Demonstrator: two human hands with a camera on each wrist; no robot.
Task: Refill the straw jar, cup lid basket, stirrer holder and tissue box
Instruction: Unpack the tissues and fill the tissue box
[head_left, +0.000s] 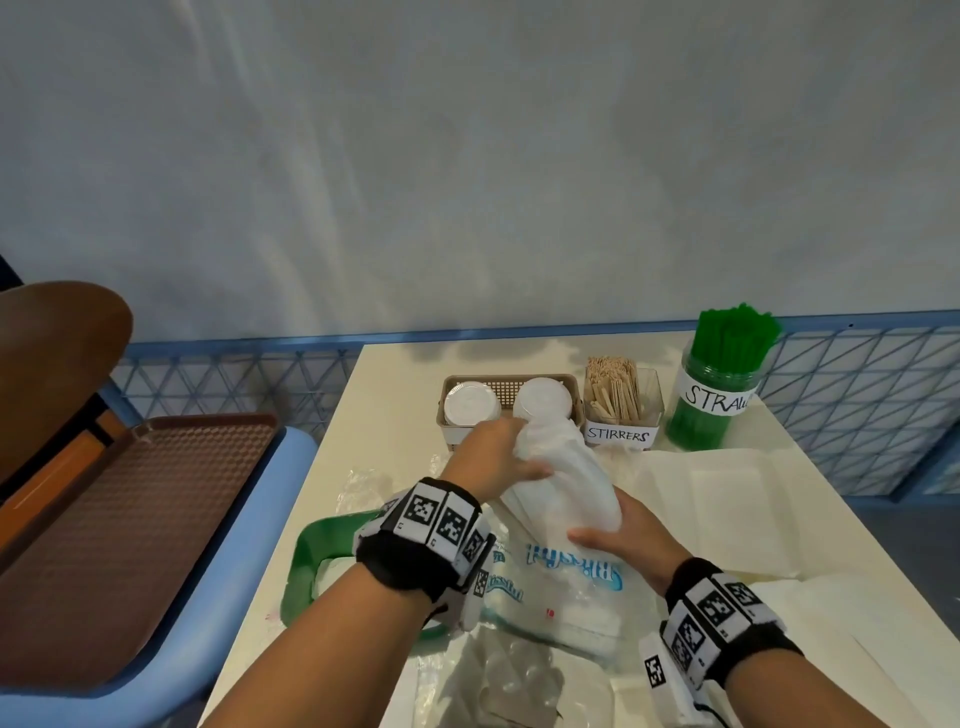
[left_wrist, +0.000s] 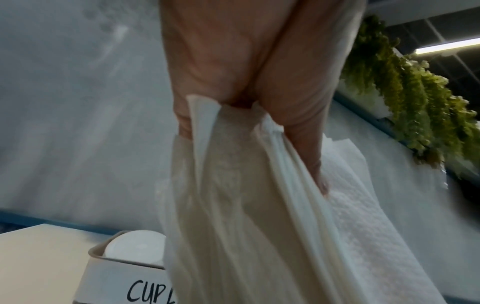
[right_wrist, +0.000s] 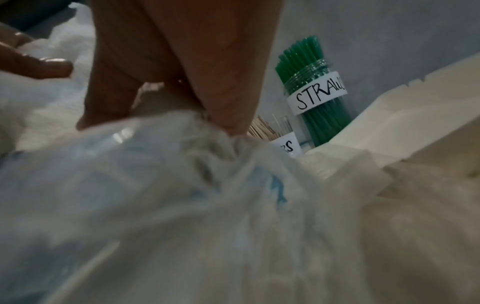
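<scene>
My left hand (head_left: 498, 452) grips the upper end of a thick stack of white tissues (head_left: 566, 478), just in front of the cup lid basket (head_left: 452, 415). The stack's lower end sits in a clear plastic tissue pack (head_left: 566, 582) with blue lettering. My right hand (head_left: 618, 530) holds that pack at its mouth; in the right wrist view its fingers (right_wrist: 221, 92) pinch the crinkled plastic (right_wrist: 155, 205). In the left wrist view the tissues (left_wrist: 246, 205) hang from my fingers (left_wrist: 298, 123). An open white tissue box (head_left: 727, 493) lies at the right.
Behind stand the basket with two stacks of white lids (head_left: 470, 402), the stirrer holder (head_left: 621, 405) full of wooden sticks, and the straw jar (head_left: 711, 395) full of green straws. A green tray (head_left: 311, 561) lies under my left wrist. A brown tray (head_left: 130, 519) rests on a blue seat at left.
</scene>
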